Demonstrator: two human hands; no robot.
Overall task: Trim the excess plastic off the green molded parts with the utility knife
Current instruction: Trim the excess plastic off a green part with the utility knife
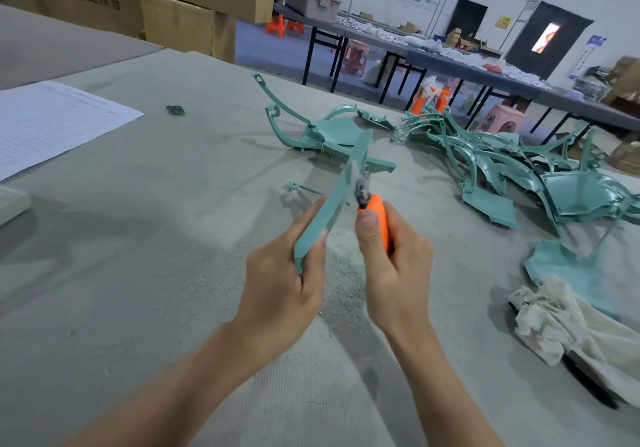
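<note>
Right hand (398, 266) gripping knife (376, 216), grey tabletop (138, 238), cartons (194, 6)

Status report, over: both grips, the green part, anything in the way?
Left grip holds green part. Right grip holds orange utility knife, blade end at part's edge. Nothing in the way; shavings lie beneath.
</note>
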